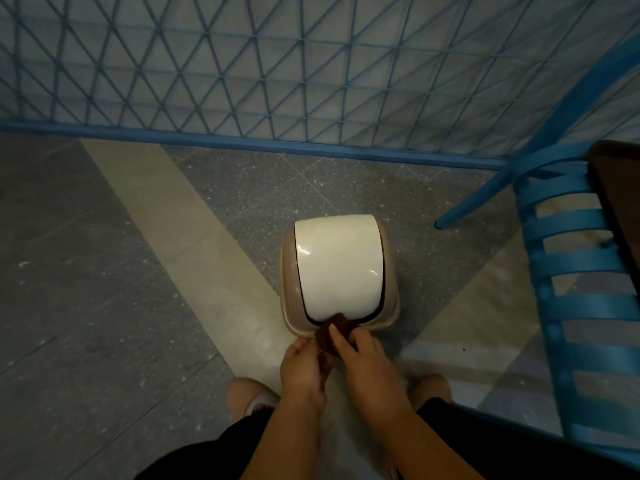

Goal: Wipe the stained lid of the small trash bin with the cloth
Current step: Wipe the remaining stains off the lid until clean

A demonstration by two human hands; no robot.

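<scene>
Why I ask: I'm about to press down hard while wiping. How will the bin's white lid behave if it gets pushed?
The lid looks like a curved swing flap with dark gaps along its sides, so it will probably pivot inward rather than resist. Its glossy highlights suggest a slick surface the cloth may slide across. The bin looks small and plastic, so likely light and apt to shift.

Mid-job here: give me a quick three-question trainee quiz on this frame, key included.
1. True or false: the cloth is spread over the top of the lid.
2. Which hands hold the cloth? A) left only B) right only C) both
3. Fill in: a blue ____ stands right of the bin.

Key:
1. False; it sits bunched at the lid's near edge.
2. C; left hand and right hand both grip it.
3. Chair.
</scene>
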